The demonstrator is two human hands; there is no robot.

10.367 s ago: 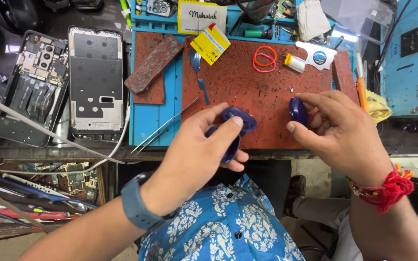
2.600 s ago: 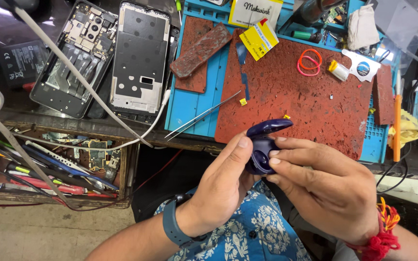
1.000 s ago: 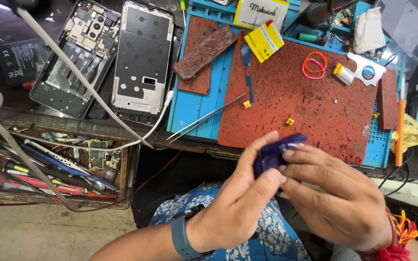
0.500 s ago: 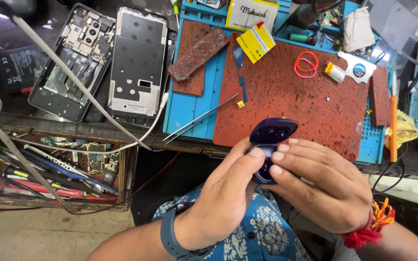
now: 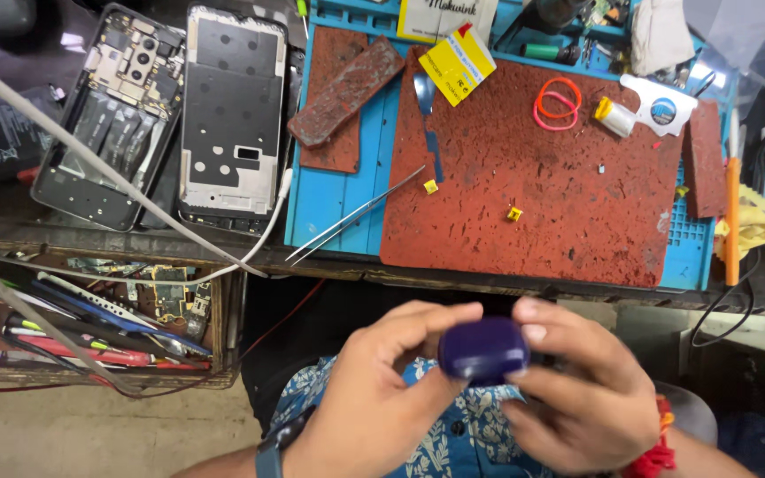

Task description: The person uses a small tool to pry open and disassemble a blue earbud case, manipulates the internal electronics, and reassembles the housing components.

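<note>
Case: small, rounded dark-blue case [image 5: 483, 349], lid down, was held in the air over the person's lap, below the front edge of the tabletop [image 5: 524, 281], kept close to the body, probably for a steadier grip.
Left hand: left hand [image 5: 382, 398] came in from the left; its thumb and fingers [image 5: 418, 320] were pinched on the case's left side.
Right hand: right hand [image 5: 577, 398] cupped the case from the right and below, thumb lying on top, so the fingers were clamped around it from both sides.
Mat: red work mat [image 5: 533, 177] lay on the tabletop well above the hands, with tiny yellow parts loose on it.
Tweezers: tweezers [image 5: 356, 215] rested across the mat's left edge, within reach.
Phones: two opened phones [image 5: 179, 115] lay side by side to the left, backs off.
Bands: orange rubber bands [image 5: 558, 102] sat near the mat's far edge.
</note>
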